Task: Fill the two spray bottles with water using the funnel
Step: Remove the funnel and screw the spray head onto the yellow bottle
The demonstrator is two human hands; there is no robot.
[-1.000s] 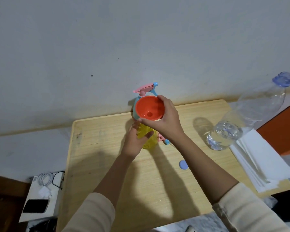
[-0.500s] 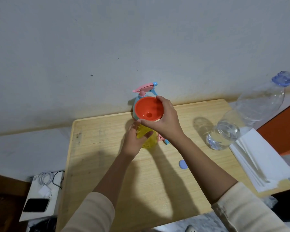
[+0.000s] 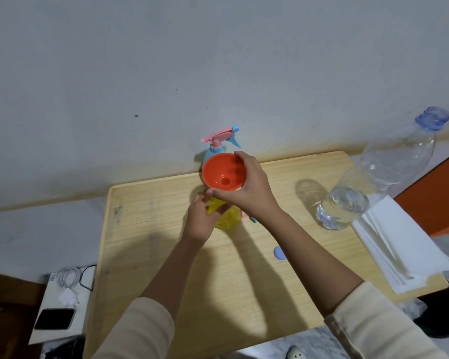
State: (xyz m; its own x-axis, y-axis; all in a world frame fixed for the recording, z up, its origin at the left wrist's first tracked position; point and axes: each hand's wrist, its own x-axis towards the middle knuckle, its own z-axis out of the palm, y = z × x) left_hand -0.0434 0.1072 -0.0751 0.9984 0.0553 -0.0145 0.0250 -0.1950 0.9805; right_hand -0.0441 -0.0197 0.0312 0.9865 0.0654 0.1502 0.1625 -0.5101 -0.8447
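Note:
A yellow spray bottle [image 3: 227,218] stands on the wooden table [image 3: 244,281] with its top off. My left hand [image 3: 202,216] grips its body. An orange funnel [image 3: 223,174] sits over the bottle's mouth, and my right hand [image 3: 249,190] holds the funnel by its rim. Behind it near the wall stands a blue spray bottle [image 3: 214,151] with a pink trigger head [image 3: 219,134] on. A large clear water bottle [image 3: 379,174] stands at the right, uncapped, with a little water at its bottom. Its blue cap [image 3: 279,253] lies on the table.
A stack of white paper [image 3: 405,252] lies at the table's right edge. A pink and blue piece, probably the other spray head [image 3: 249,217], peeks out behind my right wrist. Left of the table, a white box [image 3: 49,301] holds a cable, charger and phone.
The funnel in my right hand has shifted slightly left and settled lower over the yellow bottle. My left hand keeps its grip on the bottle.

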